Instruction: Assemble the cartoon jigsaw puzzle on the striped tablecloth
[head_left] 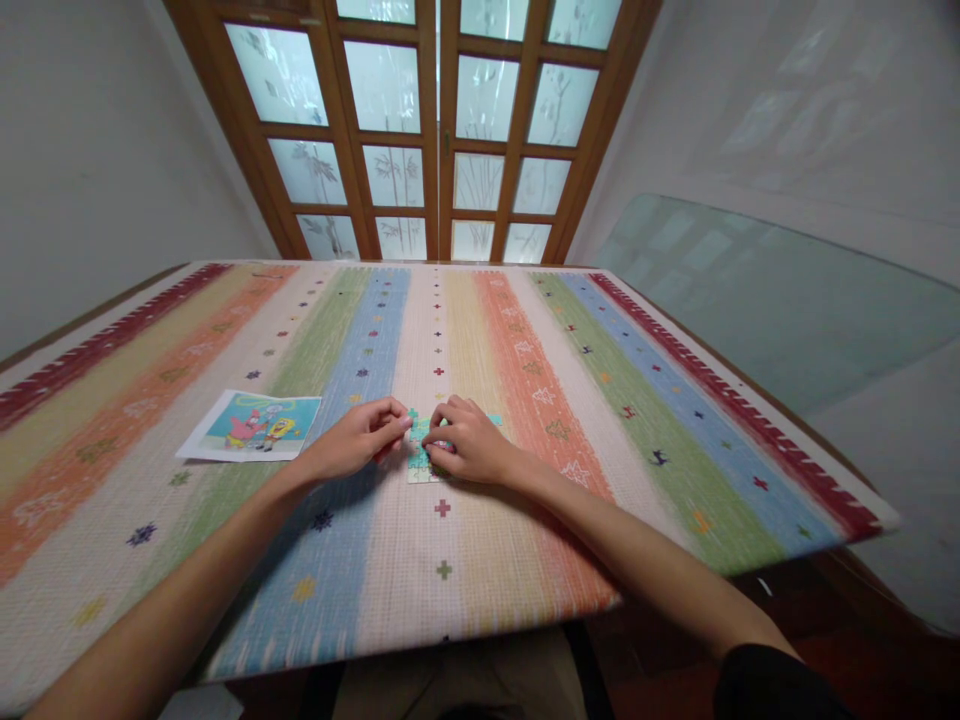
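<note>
A small, partly assembled jigsaw puzzle (420, 470) in teal and pale green lies on the striped tablecloth in front of me. My left hand (360, 437) is at its left edge, thumb and index finger pinched together. Whatever may be between those fingertips is too small to make out. Covering much of the puzzle, my right hand (471, 442) has its fingers curled down onto the pieces, and what they grip is hidden. Left of my left hand lies a printed cartoon picture (255, 428) on white paper.
The striped tablecloth (442, 540) covers a large table whose front edge is close to my lap. A wooden door with glass panes (394, 90) stands beyond the far edge. A pale glass panel (765, 290) leans by the right wall.
</note>
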